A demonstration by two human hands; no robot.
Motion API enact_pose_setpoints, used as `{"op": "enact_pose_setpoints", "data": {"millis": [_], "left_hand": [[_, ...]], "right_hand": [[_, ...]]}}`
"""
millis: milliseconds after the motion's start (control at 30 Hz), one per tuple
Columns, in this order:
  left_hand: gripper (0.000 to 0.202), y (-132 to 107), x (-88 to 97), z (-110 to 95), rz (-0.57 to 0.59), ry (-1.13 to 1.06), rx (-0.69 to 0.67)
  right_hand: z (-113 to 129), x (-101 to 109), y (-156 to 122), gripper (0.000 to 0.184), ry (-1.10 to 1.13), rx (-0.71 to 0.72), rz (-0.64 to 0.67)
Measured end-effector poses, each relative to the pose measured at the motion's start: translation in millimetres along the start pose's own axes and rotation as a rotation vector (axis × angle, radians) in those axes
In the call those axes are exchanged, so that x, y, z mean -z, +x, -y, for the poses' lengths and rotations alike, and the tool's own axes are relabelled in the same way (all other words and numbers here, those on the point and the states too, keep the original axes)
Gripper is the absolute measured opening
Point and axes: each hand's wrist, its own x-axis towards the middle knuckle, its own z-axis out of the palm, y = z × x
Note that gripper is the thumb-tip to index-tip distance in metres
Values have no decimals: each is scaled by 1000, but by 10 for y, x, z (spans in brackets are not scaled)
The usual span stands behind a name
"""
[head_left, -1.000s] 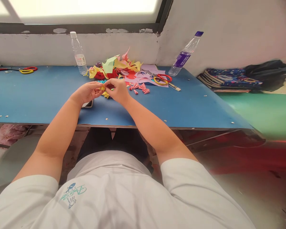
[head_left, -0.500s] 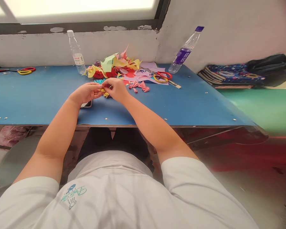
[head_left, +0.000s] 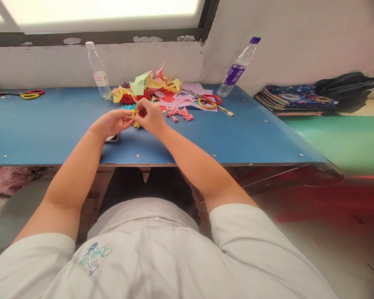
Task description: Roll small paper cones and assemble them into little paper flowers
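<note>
My left hand (head_left: 112, 122) and my right hand (head_left: 151, 116) meet over the blue table (head_left: 50, 124). Both pinch a small folded yellow paper piece (head_left: 135, 118) between their fingertips. Just behind them lies a heap of coloured paper scraps (head_left: 146, 87) in yellow, red, pink and green. Several small pink folded pieces (head_left: 180, 113) lie to the right of my right hand. A phone (head_left: 112, 138) pokes out from under my left wrist.
Red-and-yellow scissors (head_left: 207, 101) lie on pink paper at the right of the heap. A second pair of scissors (head_left: 29, 94) is far left. A clear bottle (head_left: 96, 70) and a purple-labelled bottle (head_left: 237, 68) stand by the wall. Folded cloth (head_left: 296, 99) lies beyond the table.
Both hands have stayed together on the yellow piece; the right hand has turned slightly and its fingers have shifted on the paper. The view has drifted a little.
</note>
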Motion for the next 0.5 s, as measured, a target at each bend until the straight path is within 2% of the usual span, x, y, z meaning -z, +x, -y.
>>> {"op": "enact_pose_setpoints", "data": {"millis": [133, 367, 500], "left_hand": [[5, -12, -5, -17, -8, 7, -12], [13, -30, -31, -52, -72, 6, 6], [12, -61, -73, -61, -79, 8, 24]], "right_hand": [[56, 31, 9, 14, 1, 30, 24], [154, 72, 27, 3, 57, -7, 54], [106, 73, 15, 10, 2, 25, 64]]}}
